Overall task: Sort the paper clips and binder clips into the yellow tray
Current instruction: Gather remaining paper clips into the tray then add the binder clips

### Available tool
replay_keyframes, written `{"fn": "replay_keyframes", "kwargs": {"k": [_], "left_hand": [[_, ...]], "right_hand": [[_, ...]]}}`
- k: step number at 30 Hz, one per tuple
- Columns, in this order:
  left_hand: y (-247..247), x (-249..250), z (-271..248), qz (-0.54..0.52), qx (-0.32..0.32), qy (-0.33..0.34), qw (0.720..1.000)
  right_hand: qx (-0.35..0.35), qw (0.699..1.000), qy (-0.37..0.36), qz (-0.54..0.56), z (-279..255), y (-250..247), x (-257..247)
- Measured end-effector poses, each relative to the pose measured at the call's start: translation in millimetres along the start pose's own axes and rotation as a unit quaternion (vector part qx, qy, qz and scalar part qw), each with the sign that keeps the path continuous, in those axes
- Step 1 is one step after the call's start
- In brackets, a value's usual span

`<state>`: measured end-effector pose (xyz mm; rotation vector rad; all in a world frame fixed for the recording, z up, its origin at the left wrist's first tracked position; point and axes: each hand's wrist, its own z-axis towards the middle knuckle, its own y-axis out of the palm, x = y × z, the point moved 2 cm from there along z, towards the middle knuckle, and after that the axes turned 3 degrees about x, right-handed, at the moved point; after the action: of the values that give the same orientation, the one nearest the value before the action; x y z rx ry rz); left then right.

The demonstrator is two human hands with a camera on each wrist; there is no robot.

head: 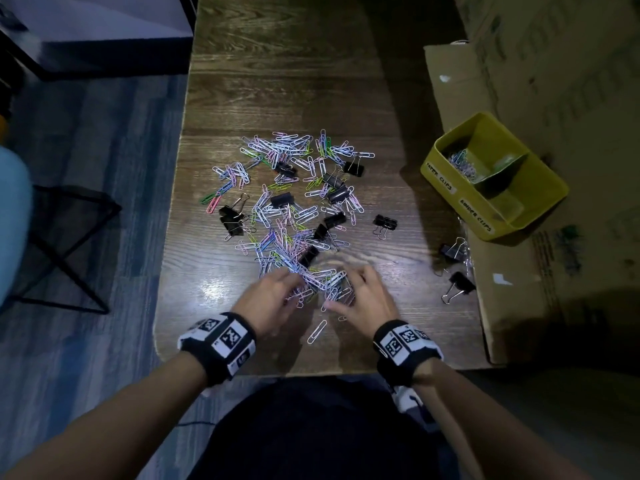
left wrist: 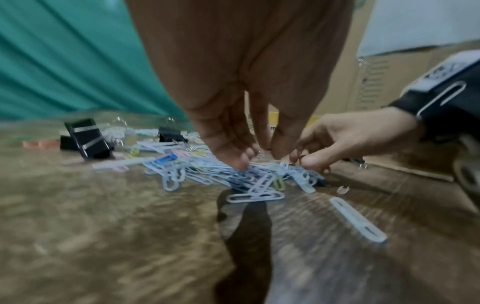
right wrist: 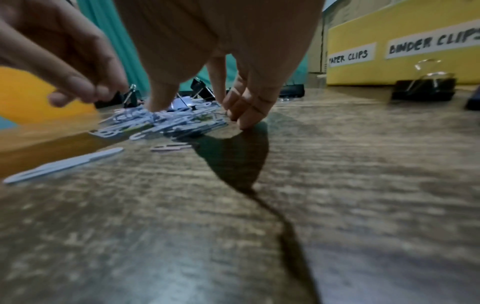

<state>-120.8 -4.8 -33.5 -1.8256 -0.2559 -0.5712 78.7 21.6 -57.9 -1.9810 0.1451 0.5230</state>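
Note:
Coloured paper clips (head: 287,188) and black binder clips (head: 385,223) lie scattered over the wooden table (head: 277,81). Near the front edge my left hand (head: 294,289) and right hand (head: 341,296) close in from both sides on a heap of paper clips (head: 322,282). In the left wrist view the left hand (left wrist: 257,154) has its fingertips (left wrist: 233,160) in the heap. The right hand (right wrist: 197,111) pinches clips with its thumb and rests its fingers (right wrist: 244,117) on the table. The yellow tray (head: 450,199) stands at the right, with paper clips (head: 462,162) in its far compartment.
The tray sits on a flat cardboard box (head: 519,306) along the table's right side. Two binder clips (head: 460,284) lie beside the box edge. One loose paper clip (head: 317,331) lies between my wrists. A black wire stool (head: 69,237) stands left of the table.

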Motion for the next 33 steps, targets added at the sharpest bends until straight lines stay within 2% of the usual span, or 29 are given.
{"fn": "replay_keyframes", "kwargs": {"k": [1, 4, 7, 9, 14, 19, 22, 27, 30, 33], "left_hand": [[-3, -4, 1, 0.028, 0.008, 0.006, 1.0], [2, -4, 4, 0.113, -0.051, 0.02, 0.992], [13, 2, 7, 0.156, -0.078, 0.024, 0.984], [19, 6, 9, 0.149, -0.064, 0.029, 0.986], [24, 9, 18, 0.093, -0.043, 0.026, 0.994], [19, 6, 19, 0.039, 0.015, 0.061, 0.997], [14, 6, 21, 0.002, 0.054, 0.06, 0.997], [-12, -2, 31, -0.107, 0.079, -0.041, 0.99], [-27, -10, 37, -0.174, 0.048, -0.119, 0.976], [-46, -19, 44, -0.222, 0.01, -0.142, 0.965]], "right_hand": [[-0.015, 0.999, -0.016, -0.024, -2, 1, -4], [-0.036, 0.994, -0.051, -0.089, -4, 8, -18], [-0.015, 0.997, -0.051, -0.054, 1, 8, -24], [-0.011, 0.998, -0.059, -0.037, 5, 4, -26], [-0.05, 0.996, -0.062, -0.027, 12, -1, -25], [-0.026, 0.997, -0.067, 0.015, 11, -10, -16], [-0.004, 0.995, -0.032, 0.094, 11, -13, -13], [0.04, 0.978, 0.018, 0.203, 16, -27, 1], [0.064, 0.954, 0.07, 0.283, 20, -36, 12], [0.069, 0.921, 0.111, 0.366, 22, -45, 21]]}}
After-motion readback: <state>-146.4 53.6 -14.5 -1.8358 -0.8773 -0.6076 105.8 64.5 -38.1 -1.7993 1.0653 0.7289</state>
